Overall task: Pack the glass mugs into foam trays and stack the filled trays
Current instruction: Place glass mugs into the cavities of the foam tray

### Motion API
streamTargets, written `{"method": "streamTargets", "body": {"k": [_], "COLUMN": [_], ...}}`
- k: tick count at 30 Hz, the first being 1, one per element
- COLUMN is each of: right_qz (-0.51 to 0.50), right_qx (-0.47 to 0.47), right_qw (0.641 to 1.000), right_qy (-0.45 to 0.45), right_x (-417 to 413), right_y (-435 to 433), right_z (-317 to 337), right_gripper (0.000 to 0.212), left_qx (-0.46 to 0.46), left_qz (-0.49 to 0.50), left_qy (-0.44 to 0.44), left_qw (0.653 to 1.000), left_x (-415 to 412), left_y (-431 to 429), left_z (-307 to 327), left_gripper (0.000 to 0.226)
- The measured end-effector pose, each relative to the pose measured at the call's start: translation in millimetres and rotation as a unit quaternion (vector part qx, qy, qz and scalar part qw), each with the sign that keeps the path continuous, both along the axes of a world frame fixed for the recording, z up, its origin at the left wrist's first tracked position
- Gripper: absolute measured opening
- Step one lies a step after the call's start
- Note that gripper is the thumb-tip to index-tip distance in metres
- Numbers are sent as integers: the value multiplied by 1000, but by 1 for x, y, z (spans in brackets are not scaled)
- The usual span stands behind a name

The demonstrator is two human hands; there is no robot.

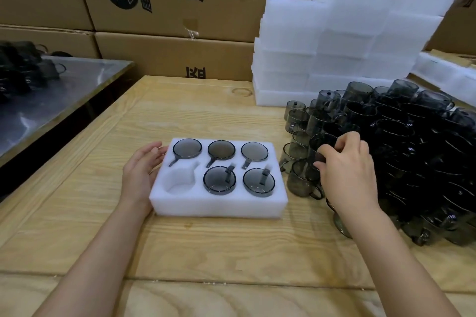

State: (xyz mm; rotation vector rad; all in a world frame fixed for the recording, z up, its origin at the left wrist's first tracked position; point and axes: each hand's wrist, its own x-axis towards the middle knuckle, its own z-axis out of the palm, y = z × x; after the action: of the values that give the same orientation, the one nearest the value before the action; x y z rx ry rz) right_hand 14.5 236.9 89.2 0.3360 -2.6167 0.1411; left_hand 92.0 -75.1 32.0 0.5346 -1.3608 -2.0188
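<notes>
In the head view, my left hand [144,170] lay with relaxed fingers against the 9 o'clock wall of the foam tray [219,207], bracing it and holding nothing. My right hand [347,170] had its fingers curled over the rim of 1 smoky glass mug [320,148] at the near edge of the mug pile [417,152], at 3 o'clock from the tray. The tray sat on the wooden table [77,201], its long axis running 9 to 3. 5 mugs filled it, and the empty pocket [179,183] sat at its 7 o'clock corner, handle slot pointing toward 1 o'clock. The gripped mug stood upright, mouth up; I could not tell where its handle pointed. I judged the crowding to be the danger: a crooked lift could snag a neighbour's handle and topple glass. A handle misaligned with the slot would jam the mug.
</notes>
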Motion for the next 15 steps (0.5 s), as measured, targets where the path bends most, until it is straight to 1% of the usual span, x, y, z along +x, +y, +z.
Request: {"method": "streamTargets", "body": {"k": [4, 8, 11, 13, 15], "right_qz": [57, 158, 258, 308, 342], "right_qx": [-76, -177, -239, -274, -311], "right_qw": [995, 971, 932, 900, 861], "right_qy": [-25, -38, -86, -144, -213], "right_x": [9, 23, 32, 34, 36], "right_y": [-5, -21, -46, -65, -84], "right_z": [3, 11, 23, 27, 29], "right_gripper": [18, 11, 6, 14, 16], "left_qx": [-2, -4, 4, 9, -5], "left_qz": [0, -5, -23, -45, -67], "left_qy": [1, -1, -4, -1, 7], "left_qw": [1000, 1000, 1000, 999, 998], "left_x": [0, 1, 2, 4, 6], "left_y": [-1, -1, -1, 0, 2], "left_z": [-1, -1, 0, 1, 2], "left_gripper": [14, 15, 16, 15, 15]}}
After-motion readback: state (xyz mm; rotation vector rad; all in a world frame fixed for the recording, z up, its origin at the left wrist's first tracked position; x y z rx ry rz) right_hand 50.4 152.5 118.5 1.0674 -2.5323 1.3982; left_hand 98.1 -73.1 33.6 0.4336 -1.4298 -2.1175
